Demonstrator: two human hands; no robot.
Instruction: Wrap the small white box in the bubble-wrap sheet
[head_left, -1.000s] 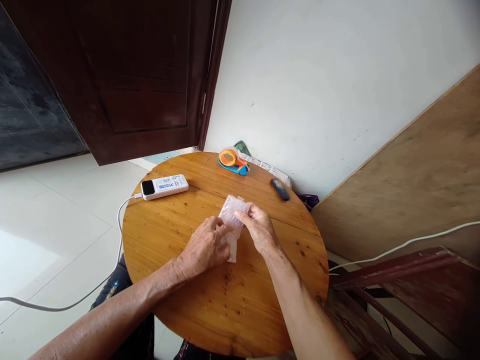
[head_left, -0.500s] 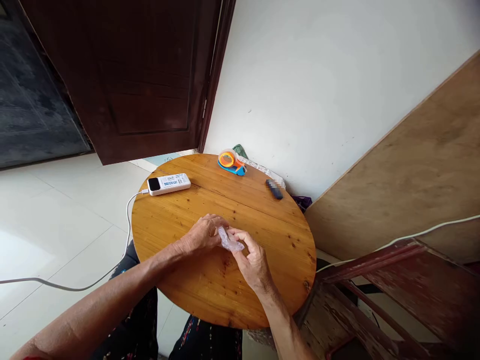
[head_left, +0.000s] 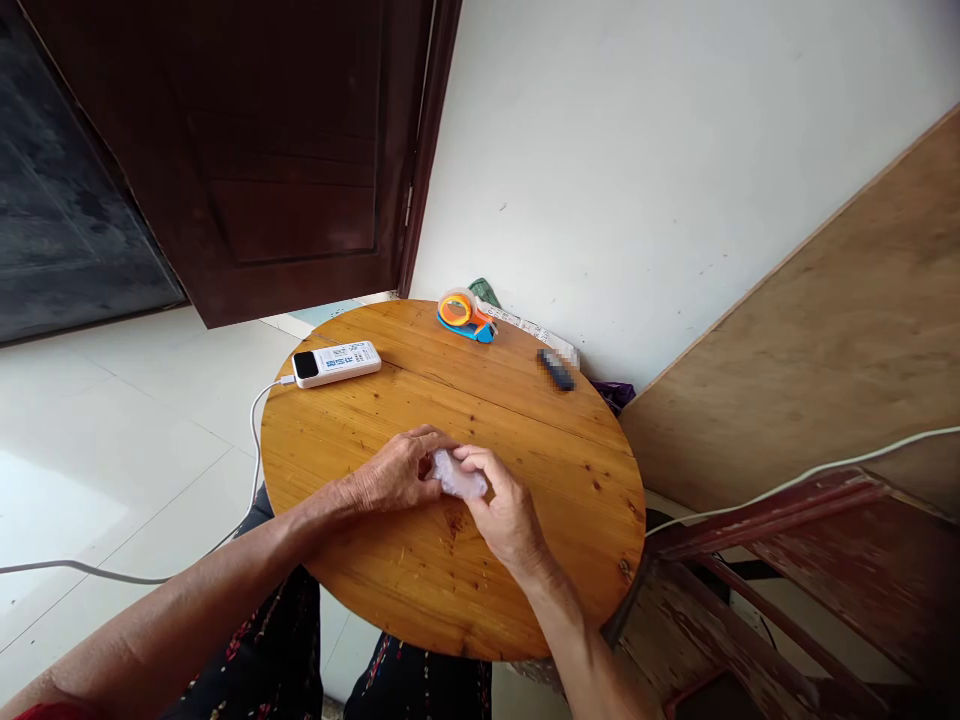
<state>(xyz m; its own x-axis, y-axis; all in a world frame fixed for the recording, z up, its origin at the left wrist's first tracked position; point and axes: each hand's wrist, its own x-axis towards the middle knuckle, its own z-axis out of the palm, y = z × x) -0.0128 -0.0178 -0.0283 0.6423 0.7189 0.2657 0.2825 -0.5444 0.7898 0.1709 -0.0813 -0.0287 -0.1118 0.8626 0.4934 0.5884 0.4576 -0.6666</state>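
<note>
Between my two hands is a small, pale lilac, translucent piece (head_left: 459,475) that looks like crumpled plastic film; its exact kind I cannot make out. My left hand (head_left: 401,468) grips its left end, the fingers curled over and the thumb below. On its right end my right hand (head_left: 504,505) pinches with thumb and fingers. Both hands are just over the middle of the round wooden table (head_left: 360,560). Parts of the lilac piece are hidden behind the fingers.
At the table's left lies a white power bank (head_left: 337,363) with a cable (head_left: 253,470) trailing to the floor. An orange and blue tape dispenser (head_left: 466,315) stands at the back. A blurred dark object (head_left: 555,369) lies right of it. A wall (head_left: 600,180) rises behind.
The lilac piece now looks flatter and broader between my fingers. My hands stay nearly in place, and the view has shifted slightly.
</note>
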